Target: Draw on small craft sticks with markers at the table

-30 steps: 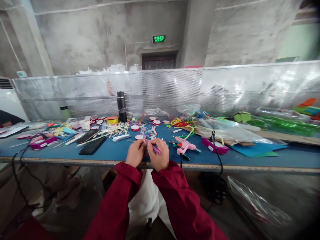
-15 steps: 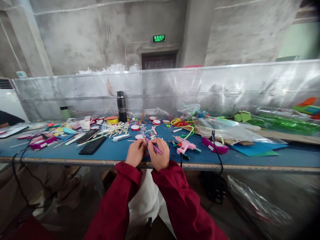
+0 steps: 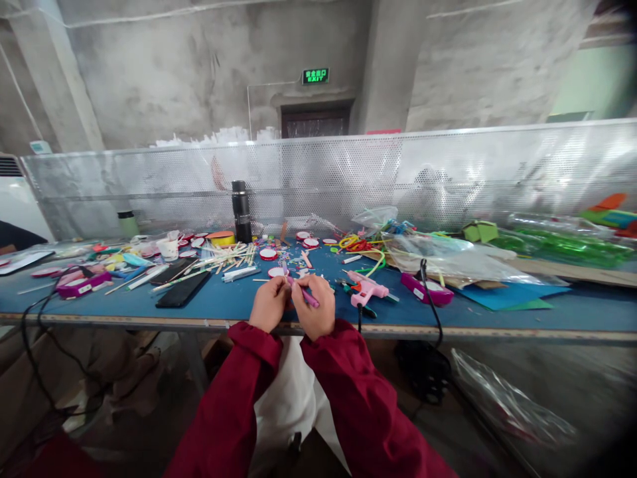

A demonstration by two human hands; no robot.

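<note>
My right hand (image 3: pixel 317 307) is closed around a slim purple marker (image 3: pixel 310 298) that slants up toward the left. Against it, my left hand (image 3: pixel 269 304) is closed too, thumb and finger pinched near the marker's upper end; what it grips is hidden by the fingers. Both hands are held over the table's front edge. Just beyond them lies a small round red-rimmed disc (image 3: pixel 275 272). To the right of my right hand rests a pink hot glue gun (image 3: pixel 368 289), with pliers-like tools partly under it.
Left on the blue table (image 3: pixel 239 300) lie a black phone (image 3: pixel 183 290), white markers (image 3: pixel 241 273) and scattered sticks. A black thermos (image 3: pixel 241 212) stands behind. Purple boxes (image 3: pixel 426 289) with black cords sit at both sides. Plastic bags (image 3: pixel 438 255) and coloured sheets cover the right.
Hardly anything differs. Both hands stay together around the marker, with at most a slight shift of the fingers; the whole view has drifted a little.
</note>
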